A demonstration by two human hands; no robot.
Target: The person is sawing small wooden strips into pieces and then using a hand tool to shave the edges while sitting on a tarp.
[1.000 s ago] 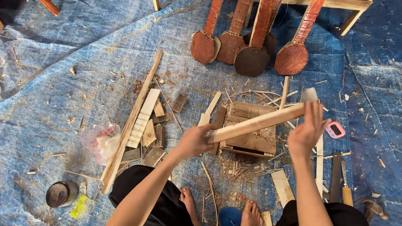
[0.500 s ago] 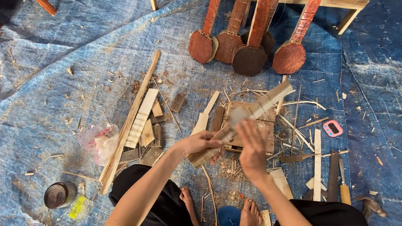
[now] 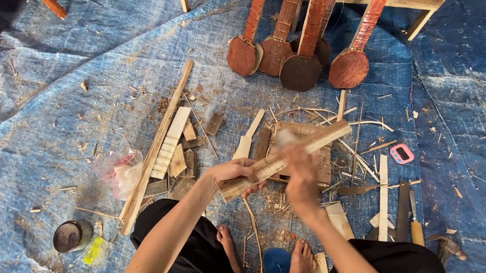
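Observation:
My left hand (image 3: 233,175) grips the near end of a long pale wooden strip (image 3: 324,139) with fine cross marks. The strip slants up to the right over a wooden block (image 3: 320,165) on the blue tarp (image 3: 69,127). My right hand (image 3: 299,172) is blurred over the middle of the strip, fingers closed on a small pale piece pressed to it; what that piece is I cannot tell. My bare feet (image 3: 299,262) rest below among shavings.
Several reddish round-bodied instrument necks (image 3: 301,68) lean on a wooden frame (image 3: 394,0) at the top. A long stick (image 3: 157,146), wood offcuts, a tin (image 3: 71,235), a pink small gadget (image 3: 401,153) and hand tools (image 3: 405,213) lie around.
My right hand left the strip's far right end and came to its middle. The strip's far end rose, then settled a little lower. My left hand kept its grip.

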